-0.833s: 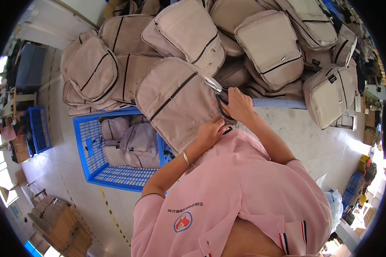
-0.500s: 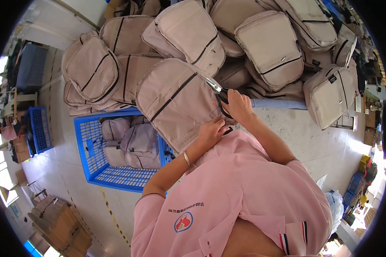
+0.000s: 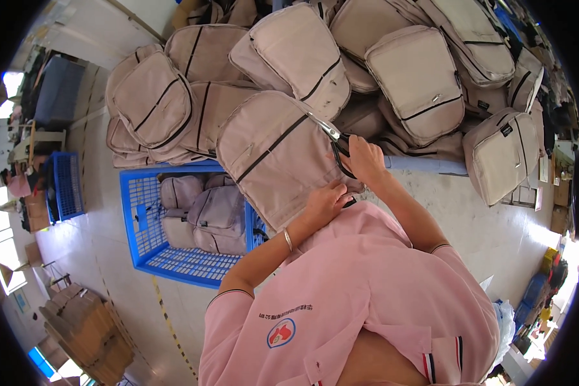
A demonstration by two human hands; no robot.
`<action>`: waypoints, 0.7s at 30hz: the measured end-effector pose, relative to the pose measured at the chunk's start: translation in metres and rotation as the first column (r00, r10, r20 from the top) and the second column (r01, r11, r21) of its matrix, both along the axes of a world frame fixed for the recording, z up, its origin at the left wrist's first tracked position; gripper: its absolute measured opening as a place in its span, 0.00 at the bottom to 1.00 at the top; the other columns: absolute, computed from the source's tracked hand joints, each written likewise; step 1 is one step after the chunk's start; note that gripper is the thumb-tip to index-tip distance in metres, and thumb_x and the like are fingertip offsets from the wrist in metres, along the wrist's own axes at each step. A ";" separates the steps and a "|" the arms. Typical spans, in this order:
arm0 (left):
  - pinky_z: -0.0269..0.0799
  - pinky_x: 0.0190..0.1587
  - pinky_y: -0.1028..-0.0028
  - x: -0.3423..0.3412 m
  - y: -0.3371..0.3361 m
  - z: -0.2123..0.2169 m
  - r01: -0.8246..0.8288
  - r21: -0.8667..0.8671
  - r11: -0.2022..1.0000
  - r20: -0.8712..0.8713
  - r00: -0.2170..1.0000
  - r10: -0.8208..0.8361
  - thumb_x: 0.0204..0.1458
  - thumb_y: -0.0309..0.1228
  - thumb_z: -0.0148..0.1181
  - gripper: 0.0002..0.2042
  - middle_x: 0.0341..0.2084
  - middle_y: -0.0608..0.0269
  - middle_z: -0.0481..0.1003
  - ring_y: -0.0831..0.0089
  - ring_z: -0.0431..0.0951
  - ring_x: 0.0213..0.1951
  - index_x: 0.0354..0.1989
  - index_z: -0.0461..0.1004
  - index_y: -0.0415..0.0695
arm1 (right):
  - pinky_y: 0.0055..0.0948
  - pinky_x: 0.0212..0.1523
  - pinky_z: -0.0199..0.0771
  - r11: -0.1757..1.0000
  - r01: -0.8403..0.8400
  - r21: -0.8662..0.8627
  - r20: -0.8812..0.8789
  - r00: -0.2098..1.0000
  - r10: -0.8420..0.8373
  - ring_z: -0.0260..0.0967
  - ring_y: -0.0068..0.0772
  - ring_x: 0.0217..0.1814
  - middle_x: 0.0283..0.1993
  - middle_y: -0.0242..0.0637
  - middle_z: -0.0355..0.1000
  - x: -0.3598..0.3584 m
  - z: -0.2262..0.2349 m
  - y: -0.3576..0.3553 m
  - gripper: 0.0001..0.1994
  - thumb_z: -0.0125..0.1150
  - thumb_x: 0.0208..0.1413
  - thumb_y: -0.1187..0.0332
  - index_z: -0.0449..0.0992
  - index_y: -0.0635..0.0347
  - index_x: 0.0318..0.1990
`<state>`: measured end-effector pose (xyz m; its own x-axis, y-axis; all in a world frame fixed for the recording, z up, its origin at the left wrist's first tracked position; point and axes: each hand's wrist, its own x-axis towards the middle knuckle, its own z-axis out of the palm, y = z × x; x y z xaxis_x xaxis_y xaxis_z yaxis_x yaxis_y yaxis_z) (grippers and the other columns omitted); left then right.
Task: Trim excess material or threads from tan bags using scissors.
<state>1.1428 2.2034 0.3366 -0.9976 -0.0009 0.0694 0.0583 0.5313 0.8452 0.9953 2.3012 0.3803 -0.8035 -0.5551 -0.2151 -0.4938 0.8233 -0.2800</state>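
Note:
A beige-pink backpack (image 3: 264, 170) with a black stripe across it lies at the near edge of a heap, its lower end close to my body. My left hand (image 3: 327, 202) is closed on the near right edge of this backpack; what exactly the fingertips pinch is too small to make out. In my right hand (image 3: 367, 161) is a pair of scissors (image 3: 329, 129), black-handled with silver blades. The blades point up and left, away from me, over the backpack's right side. My right fingers wrap round the handles just beyond my left hand.
Several similar backpacks (image 3: 415, 83) are heaped across the far side on a blue-edged surface (image 3: 424, 165). At the near left, a blue plastic crate (image 3: 180, 276) holds more backpacks (image 3: 217, 212). One backpack (image 3: 502, 154) hangs over the right edge. Flattened cardboard (image 3: 87, 331) stands at lower left.
The whole view has shifted, so everything sits slightly farther right. Both hands keep nearly the same place on the backpack, and the scissors stay in my right hand.

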 end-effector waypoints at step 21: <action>0.59 0.27 0.74 0.236 -0.189 0.078 -0.997 0.039 0.063 -0.112 0.059 0.992 0.53 0.33 0.66 0.13 0.20 0.69 0.66 0.77 0.60 0.23 0.25 0.69 0.41 | 0.40 0.22 0.60 0.886 0.066 -0.459 0.152 0.988 0.005 0.58 0.46 0.17 0.18 0.52 0.62 0.046 -0.005 -0.034 0.22 0.68 0.55 0.57 0.64 0.65 0.24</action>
